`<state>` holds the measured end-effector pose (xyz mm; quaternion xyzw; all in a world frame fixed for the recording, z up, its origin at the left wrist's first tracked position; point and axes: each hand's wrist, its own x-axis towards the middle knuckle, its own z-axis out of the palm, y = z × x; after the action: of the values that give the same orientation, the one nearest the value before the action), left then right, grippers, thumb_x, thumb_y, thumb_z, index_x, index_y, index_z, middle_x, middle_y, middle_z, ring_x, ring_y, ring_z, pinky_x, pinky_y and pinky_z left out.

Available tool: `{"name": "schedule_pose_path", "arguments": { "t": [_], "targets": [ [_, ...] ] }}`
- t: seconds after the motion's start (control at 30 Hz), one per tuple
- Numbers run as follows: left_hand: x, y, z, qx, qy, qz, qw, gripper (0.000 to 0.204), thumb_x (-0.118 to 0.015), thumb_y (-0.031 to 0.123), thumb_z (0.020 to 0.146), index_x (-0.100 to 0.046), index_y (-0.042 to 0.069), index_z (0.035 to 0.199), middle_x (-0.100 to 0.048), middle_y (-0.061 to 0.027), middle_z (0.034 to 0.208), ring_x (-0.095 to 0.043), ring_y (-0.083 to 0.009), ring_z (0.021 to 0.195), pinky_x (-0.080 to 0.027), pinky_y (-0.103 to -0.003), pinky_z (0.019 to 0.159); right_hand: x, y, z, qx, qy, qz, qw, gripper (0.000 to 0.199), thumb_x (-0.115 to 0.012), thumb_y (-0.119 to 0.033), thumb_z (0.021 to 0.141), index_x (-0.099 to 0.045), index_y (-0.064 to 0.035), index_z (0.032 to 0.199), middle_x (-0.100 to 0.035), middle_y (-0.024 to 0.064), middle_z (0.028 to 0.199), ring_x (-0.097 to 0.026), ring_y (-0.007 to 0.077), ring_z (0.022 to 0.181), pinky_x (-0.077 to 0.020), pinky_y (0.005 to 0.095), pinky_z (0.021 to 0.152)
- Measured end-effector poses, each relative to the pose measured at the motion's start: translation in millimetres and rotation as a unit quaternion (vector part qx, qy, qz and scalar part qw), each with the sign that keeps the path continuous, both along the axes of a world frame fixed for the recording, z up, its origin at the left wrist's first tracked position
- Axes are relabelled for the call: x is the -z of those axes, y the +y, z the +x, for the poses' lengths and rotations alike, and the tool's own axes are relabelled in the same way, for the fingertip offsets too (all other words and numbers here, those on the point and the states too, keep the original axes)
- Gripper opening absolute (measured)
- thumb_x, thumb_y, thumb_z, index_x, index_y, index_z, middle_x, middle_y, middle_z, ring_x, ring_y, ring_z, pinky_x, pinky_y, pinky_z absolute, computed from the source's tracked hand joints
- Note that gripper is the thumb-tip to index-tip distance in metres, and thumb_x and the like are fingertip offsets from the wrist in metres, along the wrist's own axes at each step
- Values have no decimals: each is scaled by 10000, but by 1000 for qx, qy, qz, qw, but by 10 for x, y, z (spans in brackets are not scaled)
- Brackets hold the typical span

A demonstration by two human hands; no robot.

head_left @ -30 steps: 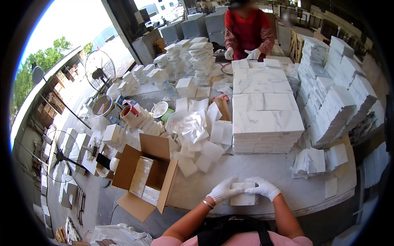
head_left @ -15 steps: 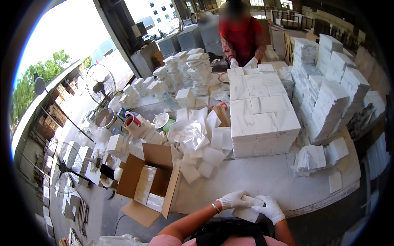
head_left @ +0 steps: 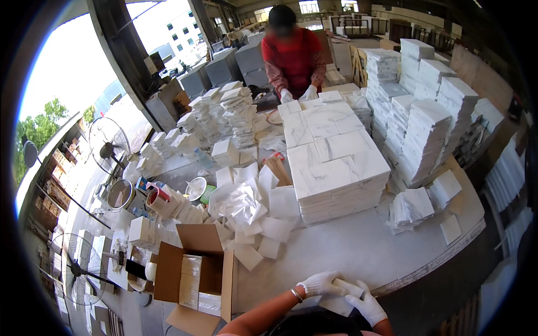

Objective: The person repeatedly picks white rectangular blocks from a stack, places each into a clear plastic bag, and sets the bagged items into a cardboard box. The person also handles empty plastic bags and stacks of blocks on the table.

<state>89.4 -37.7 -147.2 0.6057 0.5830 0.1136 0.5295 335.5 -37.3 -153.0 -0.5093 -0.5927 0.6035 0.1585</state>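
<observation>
Both my hands wear white knitted gloves at the table's near edge. My left hand (head_left: pixel 323 284) has its fingers closed on the far left part of a flat white tile (head_left: pixel 337 305). My right hand (head_left: pixel 367 307) grips the tile from its right side. A narrower white piece shows between the two hands; whether it is a second tile or part of the same one I cannot tell. Left of my arm, an open cardboard box (head_left: pixel 228 280) holds plastic-wrapped white packs (head_left: pixel 190 280). Ahead lie scattered thin white sheets (head_left: pixel 246 256) and crumpled clear plastic.
A large block of stacked marble tiles (head_left: pixel 342 176) stands mid-table, with tall tile stacks (head_left: pixel 428 126) on the right. A leaning row of tiles (head_left: pixel 412 208) is nearer. Across the table a co-worker in red (head_left: pixel 294 59) has gloved hands at the block. Buckets (head_left: pixel 120 194) and fans stand left.
The view has shifted, so the table's contents appear lower and further left. Both my hands stay on the white tile, with only slight movement. The co-worker's hands remain by the tile block.
</observation>
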Motion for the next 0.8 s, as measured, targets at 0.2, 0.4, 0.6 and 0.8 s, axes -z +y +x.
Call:
{"name": "schedule_pose_path", "arguments": {
  "t": [0.2,0.4,0.6,0.8],
  "targets": [
    [-96,39,35,12,-5,6,1000,722,-722,524,825,-580,33,1335,-666,-210,1189,-641,-310,1119,-483,-384,970,-2,-104,-90,144,161,-170,961,824,-837,-206,769,-401,-47,1450,-557,123,1280,-527,223,1199,-466,364,995],
    [26,-92,-83,-50,-124,7,991,841,-763,496,820,-471,11,1441,-617,-208,1293,-599,-280,1193,-458,-386,1022,94,-109,-112,118,109,-84,983,758,-866,-294,706,-520,-41,1332,-603,101,1198,-565,197,1133,-474,343,978],
    [46,-684,-56,-249,-319,36,914,1082,-843,417,783,-230,-10,1566,-526,-222,1421,-516,-276,1310,-392,-383,1112,-83,231,-268,-117,12,116,986,848,-909,-449,609,-584,-60,1289,-647,150,1160,-637,266,1088,-513,389,946],
    [-59,-869,-43,-363,-260,106,889,1277,-940,369,659,-146,-19,1581,-518,-213,1418,-524,-270,1292,-405,-391,1103,-147,731,-595,-318,36,218,922,947,-945,-433,563,-549,-83,1349,-612,171,1248,-617,325,1151,-494,415,993]
  ]
}}
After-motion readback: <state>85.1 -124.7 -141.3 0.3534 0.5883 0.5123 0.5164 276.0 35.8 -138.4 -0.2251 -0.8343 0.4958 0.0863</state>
